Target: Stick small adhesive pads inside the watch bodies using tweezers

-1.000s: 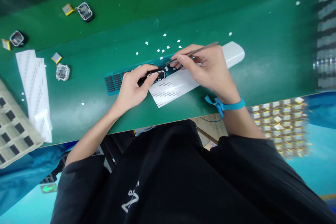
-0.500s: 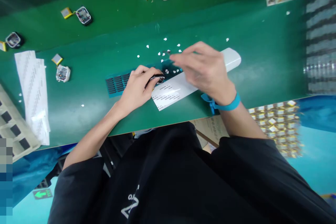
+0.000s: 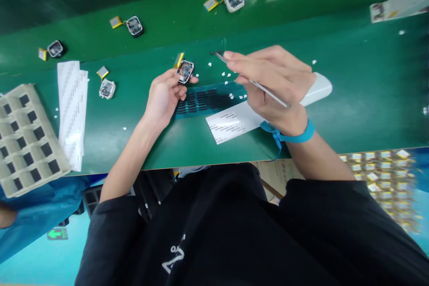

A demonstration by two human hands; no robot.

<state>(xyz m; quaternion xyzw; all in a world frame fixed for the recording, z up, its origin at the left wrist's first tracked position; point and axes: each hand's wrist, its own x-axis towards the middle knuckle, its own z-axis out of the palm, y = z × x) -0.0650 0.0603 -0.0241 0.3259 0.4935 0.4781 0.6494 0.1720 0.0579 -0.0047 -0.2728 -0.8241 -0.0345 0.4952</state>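
My left hand (image 3: 164,96) grips a black watch-like case (image 3: 185,72), its open side with circuitry facing up; a yellow-edged battery (image 3: 178,60) sits at its upper left. In my right hand (image 3: 271,80) is a pair of metal tweezers (image 3: 264,89), with a small dark piece (image 3: 213,53) at the tip, to the right of the case and apart from it. Below the hands lie a blue sheet with dark strips (image 3: 196,103) and a white printed sheet (image 3: 231,125). Several small white dots (image 3: 226,82) are scattered between them.
Several cases with batteries, such as a white one (image 3: 233,0) and a black one (image 3: 134,26), lie at the back and left. White strips (image 3: 72,116) and a compartment tray (image 3: 30,138) are at left. Many batteries (image 3: 385,178) sit lower right. Another person's hand (image 3: 6,215) shows at left.
The view has shifted, so the scene sits further right. My left hand has raised and turned the case, showing its inside and battery. My right hand's tweezers now show clearly, with a dark piece at the tip.
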